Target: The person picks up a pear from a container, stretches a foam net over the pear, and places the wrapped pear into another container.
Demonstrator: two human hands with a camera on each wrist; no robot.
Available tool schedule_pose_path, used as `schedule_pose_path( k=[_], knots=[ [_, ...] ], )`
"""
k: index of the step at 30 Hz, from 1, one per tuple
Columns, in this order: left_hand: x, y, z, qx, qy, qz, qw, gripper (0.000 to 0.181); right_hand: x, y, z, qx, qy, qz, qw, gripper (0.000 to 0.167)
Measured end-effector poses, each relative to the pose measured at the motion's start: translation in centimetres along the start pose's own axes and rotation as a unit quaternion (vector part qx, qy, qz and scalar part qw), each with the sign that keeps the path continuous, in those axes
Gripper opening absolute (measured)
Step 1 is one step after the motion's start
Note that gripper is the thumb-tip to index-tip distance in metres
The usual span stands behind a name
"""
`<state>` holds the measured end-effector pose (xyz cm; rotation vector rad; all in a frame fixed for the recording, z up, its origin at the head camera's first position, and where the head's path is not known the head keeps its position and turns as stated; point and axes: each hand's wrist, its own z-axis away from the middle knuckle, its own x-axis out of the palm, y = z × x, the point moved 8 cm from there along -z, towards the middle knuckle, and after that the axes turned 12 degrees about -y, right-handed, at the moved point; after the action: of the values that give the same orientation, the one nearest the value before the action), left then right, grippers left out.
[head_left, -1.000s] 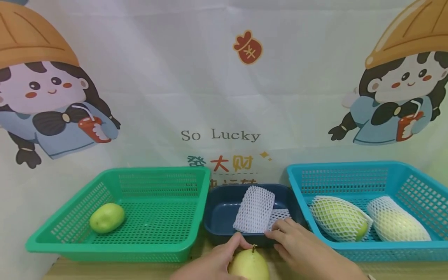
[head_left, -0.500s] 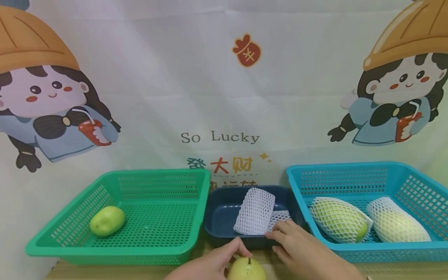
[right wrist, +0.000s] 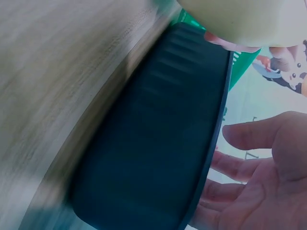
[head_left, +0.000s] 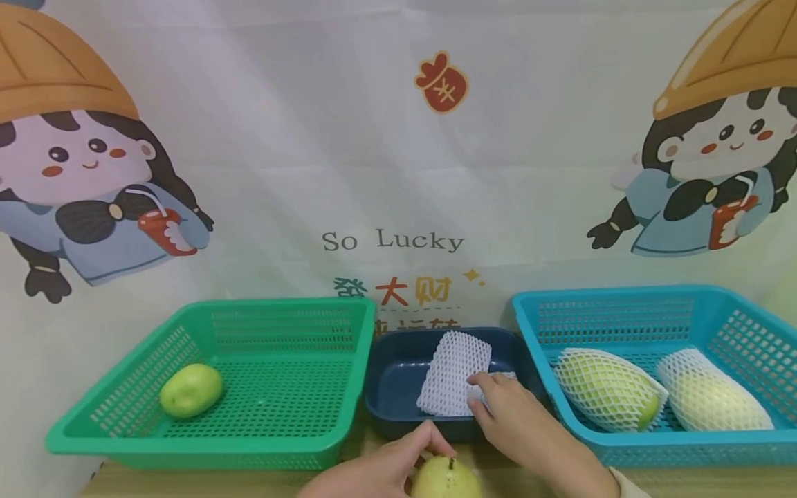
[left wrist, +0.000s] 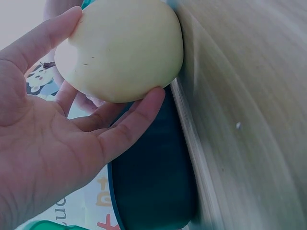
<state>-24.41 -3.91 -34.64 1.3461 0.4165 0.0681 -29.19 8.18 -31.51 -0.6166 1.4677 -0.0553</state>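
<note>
My left hand (head_left: 382, 468) holds a yellow pear (head_left: 447, 480) at the bottom of the head view. In the left wrist view its thumb and fingers curve round the pear (left wrist: 122, 52), which sits just above or on the wooden table. My right hand (head_left: 526, 425) reaches over the front rim of a dark blue basin (head_left: 394, 387). Its fingertips are at the white foam net sleeves (head_left: 453, 370) inside; one sleeve is mostly behind the hand. The right wrist view shows the thumb and fingers apart by the basin's rim, with the sleeves hidden.
A green basket (head_left: 268, 443) at left holds one yellow-green fruit (head_left: 191, 391). A blue basket (head_left: 679, 449) at right holds a green fruit (head_left: 607, 389) and a pale yellow fruit (head_left: 712, 394), both in foam nets. A printed cloth (head_left: 336, 138) hangs behind.
My right hand has moved slightly up and left, further into the basin, toward the larger foam sleeve. The pear dipped and tilted a little in my left hand.
</note>
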Motion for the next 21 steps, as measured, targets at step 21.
schedule_pose_path(
  k=[21],
  knots=[
    [0.1,0.1,-0.3,0.012,-0.016,-0.016,0.9997,0.054,0.5,0.4,-0.9,-0.022,0.035,-0.042,0.9982,0.017]
  ],
)
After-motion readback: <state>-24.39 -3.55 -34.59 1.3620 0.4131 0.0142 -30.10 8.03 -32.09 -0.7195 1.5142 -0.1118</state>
